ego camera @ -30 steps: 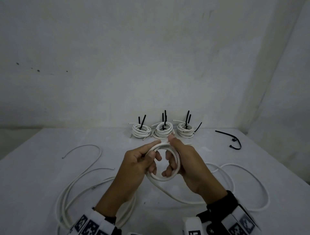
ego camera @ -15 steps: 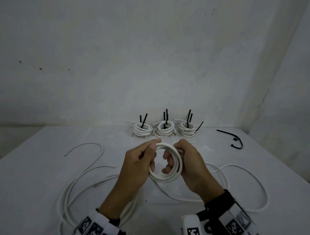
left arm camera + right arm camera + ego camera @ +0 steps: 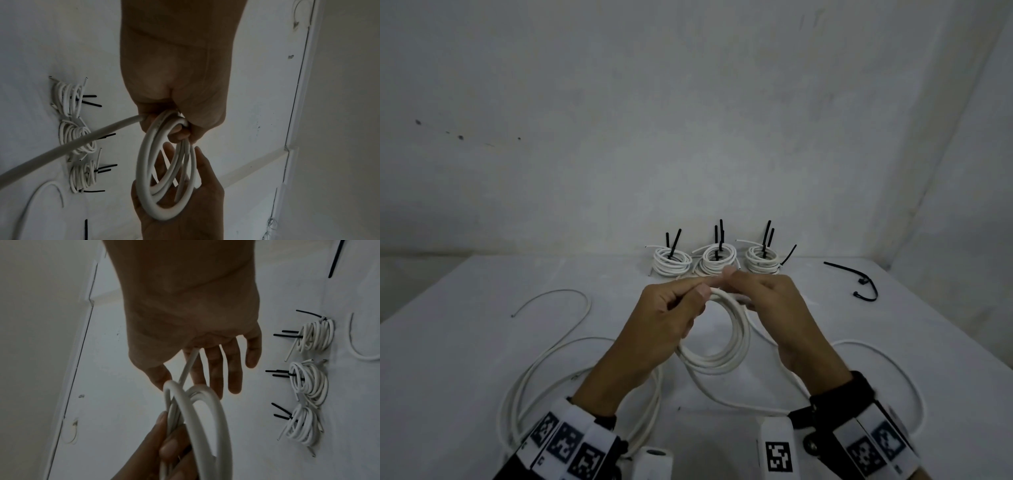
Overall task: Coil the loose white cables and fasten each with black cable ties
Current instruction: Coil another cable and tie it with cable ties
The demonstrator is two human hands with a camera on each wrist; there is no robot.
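Pinching the top of the coil (image 3: 726,329) between thumb and forefinger, our left hand (image 3: 671,322) is curling round the gathered turns and keeping them stacked. Our right hand (image 3: 774,311) is lying with its fingers nearly straight (the right wrist view shows them spread and relaxed), one strand of the white cable (image 3: 190,365) running between thumb and fingers, guided more than gripped.

Compared with a second ago, the coil is hanging lower and edge-on to us instead of being cradled open between both palms. Our right hand is no longer inside the ring with its fingers hooked through; it is meeting the left at the top of the loop, fingertips almost touching. We are judging that another turn is just being laid over the top and passed into the left hand's pinch.

The coil is held up off the table (image 3: 465,342), in front of three finished coils (image 3: 717,262) standing in a row at the back, each with black tie tails sticking up. Plenty of slack is still trailing away: a long run (image 3: 893,370) is looping out to the right and more loose white cable (image 3: 524,394) is lying on the left (whether that is one cable or several, we cannot tell). Spare black cable ties (image 3: 859,284) are waiting at the far right, untouched, so fastening is probably several turns off.
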